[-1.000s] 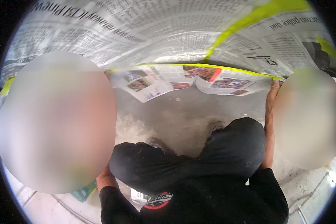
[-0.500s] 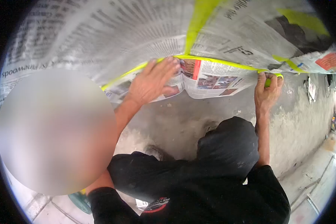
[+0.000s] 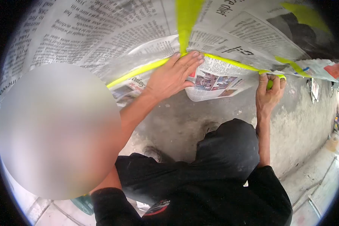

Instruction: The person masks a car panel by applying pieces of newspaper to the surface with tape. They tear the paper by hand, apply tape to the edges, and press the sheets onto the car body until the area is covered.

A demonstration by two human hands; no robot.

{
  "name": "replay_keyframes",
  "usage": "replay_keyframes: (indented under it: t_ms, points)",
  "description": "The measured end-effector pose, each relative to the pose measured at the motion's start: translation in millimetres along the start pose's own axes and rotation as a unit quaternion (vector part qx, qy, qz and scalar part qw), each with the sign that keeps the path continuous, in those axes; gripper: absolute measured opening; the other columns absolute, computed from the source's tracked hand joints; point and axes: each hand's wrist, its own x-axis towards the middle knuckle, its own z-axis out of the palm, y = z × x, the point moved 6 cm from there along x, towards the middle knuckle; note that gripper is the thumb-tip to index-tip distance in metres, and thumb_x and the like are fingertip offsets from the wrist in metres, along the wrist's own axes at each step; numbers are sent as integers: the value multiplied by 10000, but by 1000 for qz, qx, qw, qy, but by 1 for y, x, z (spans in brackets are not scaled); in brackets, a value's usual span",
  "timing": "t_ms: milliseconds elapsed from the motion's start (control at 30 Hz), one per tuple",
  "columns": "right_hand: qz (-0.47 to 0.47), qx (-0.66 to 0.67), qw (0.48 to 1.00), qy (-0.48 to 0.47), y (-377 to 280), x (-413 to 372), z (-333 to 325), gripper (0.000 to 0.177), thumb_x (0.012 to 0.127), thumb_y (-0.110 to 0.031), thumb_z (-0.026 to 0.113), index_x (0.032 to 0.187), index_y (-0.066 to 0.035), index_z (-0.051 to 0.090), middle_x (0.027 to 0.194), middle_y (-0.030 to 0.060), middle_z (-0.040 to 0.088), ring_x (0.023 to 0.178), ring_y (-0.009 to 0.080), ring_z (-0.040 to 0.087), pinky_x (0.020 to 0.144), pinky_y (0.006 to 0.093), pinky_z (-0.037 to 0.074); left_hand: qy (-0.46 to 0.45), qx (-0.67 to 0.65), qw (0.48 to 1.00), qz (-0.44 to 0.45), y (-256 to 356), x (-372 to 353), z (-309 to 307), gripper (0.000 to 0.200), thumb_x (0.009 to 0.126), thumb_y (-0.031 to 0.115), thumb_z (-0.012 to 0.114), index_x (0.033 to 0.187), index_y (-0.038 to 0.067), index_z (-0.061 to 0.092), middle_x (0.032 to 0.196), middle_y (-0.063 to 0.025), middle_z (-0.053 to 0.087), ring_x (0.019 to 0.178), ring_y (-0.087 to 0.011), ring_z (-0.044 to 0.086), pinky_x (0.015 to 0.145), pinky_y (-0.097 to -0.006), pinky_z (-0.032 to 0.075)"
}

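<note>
Sheets of newspaper (image 3: 139, 32) cover a large surface in front of me. A strip of yellow-green masking tape (image 3: 139, 70) runs along their lower edge, and a wider band of it comes down from the top. My left hand (image 3: 174, 73) lies flat on the strip near where the two meet, fingers stretched out. To the right, my right hand (image 3: 268, 92) grips the roll of masking tape (image 3: 278, 77), with the strip leading to it. Below the strip hangs a loose newspaper flap (image 3: 216, 83) with colour photos.
Grey concrete floor (image 3: 177, 116) lies below, with my knees and shoes over it. A torn piece of paper (image 3: 313, 90) hangs at the right. A dark green object (image 3: 83, 204) shows at lower left. A blurred circle hides part of the left side.
My left hand has slid right along the tape strip, past the joint with the wider band. The right hand stays almost in place with the roll.
</note>
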Motion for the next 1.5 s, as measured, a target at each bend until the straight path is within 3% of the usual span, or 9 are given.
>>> replay_keyframes:
  t_ms: [433,767,967,1100,1200,1233,1267,1300,1500]
  points:
    - [29,-14,999,-10,-2,-1,3,278,918,-258,748,904,3,651,958,193,591,893,367,603,764,446,480,-129,89,982,-103,-109,-196,18,727,909,584,575,1519,214,434,1562,80,438,1445,-124,381,1159,-429,339]
    - [5,-21,1000,6,-3,0,0,280,911,-283,756,898,-17,670,931,179,598,871,361,606,752,447,486,-164,215,948,-169,-130,-263,7,782,879,609,593,1524,195,433,1577,26,424,1486,-166,326,1155,-420,326]
    - [65,-3,998,-20,5,1,6,292,910,-298,756,901,-17,680,937,186,597,869,352,609,763,453,485,-210,157,939,-225,-115,-249,-12,732,908,518,625,1534,199,417,1602,12,384,1483,-185,331,1161,-434,326]
    - [-2,-12,1000,1,-2,2,0,261,905,-268,755,915,-18,682,961,191,603,899,373,607,789,455,482,-89,36,990,-100,-73,-206,-23,708,899,402,679,1526,194,425,1543,-36,457,1422,-257,420,1138,-481,361]
    - [8,-6,1000,3,-2,2,1,231,905,-237,746,921,-15,684,948,198,605,917,378,599,800,446,479,-78,-39,996,9,-40,-143,-11,672,952,440,585,1546,195,389,1629,14,335,1489,-189,311,1224,-423,255]
    - [9,0,1000,-3,1,1,1,217,911,-224,738,927,-14,685,937,194,610,930,363,597,804,437,474,-91,-75,993,20,-34,-119,-3,685,954,440,579,1551,173,377,1635,16,322,1499,-185,293,1237,-417,234]
    - [3,-13,1000,-10,7,0,3,219,916,-225,734,934,-12,685,932,187,609,911,356,597,786,432,475,33,-74,996,22,-27,-96,-4,741,945,439,595,1565,128,333,1646,18,297,1513,-176,262,1246,-412,215]
    - [-5,-22,1000,-16,13,0,7,221,921,-225,731,941,-9,684,927,180,609,893,348,597,768,427,476,9,-172,985,31,-23,-75,2,769,938,432,614,1572,122,311,1652,-2,278,1515,-179,257,1252,-411,205]
    - [-7,-64,998,-15,15,1,5,294,942,-282,719,917,7,675,905,165,594,806,309,598,682,417,481,32,-101,994,35,-19,-19,20,896,868,474,663,1584,100,273,1661,-7,258,1518,-194,248,1229,-373,231]
